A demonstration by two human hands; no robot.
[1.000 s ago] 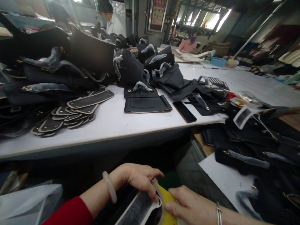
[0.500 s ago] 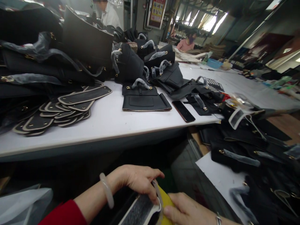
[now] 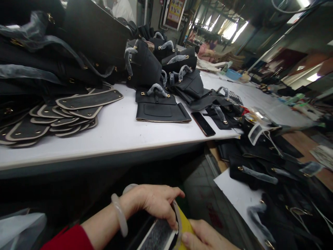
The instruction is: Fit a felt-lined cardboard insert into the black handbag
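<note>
Pale-edged black panel (image 3: 157,234) pinched by left hand (image 3: 156,203), yellow piece (image 3: 185,224) gripped by right hand (image 3: 205,236), nearer than white worktop (image 3: 117,135); joining cannot be confirmed. Plastic-wrapped handle (image 3: 158,89) already fitted on flat black bag body (image 3: 157,111); similar panels (image 3: 28,128) stacked loose at left.

"Left arm?"

"Left forearm (image 3: 100,222) rose diagonally from lower left; left hand (image 3: 157,205) was back up, one digit extended rightward, another bent downward."

"Right?"

"Right hand (image 3: 206,238) reached in from lower right, thumb (image 3: 187,239) closed nearest the camera, wrist mostly out of view."

"Spacing?"

"Hands close together, left slightly higher, no contact visible."
</note>
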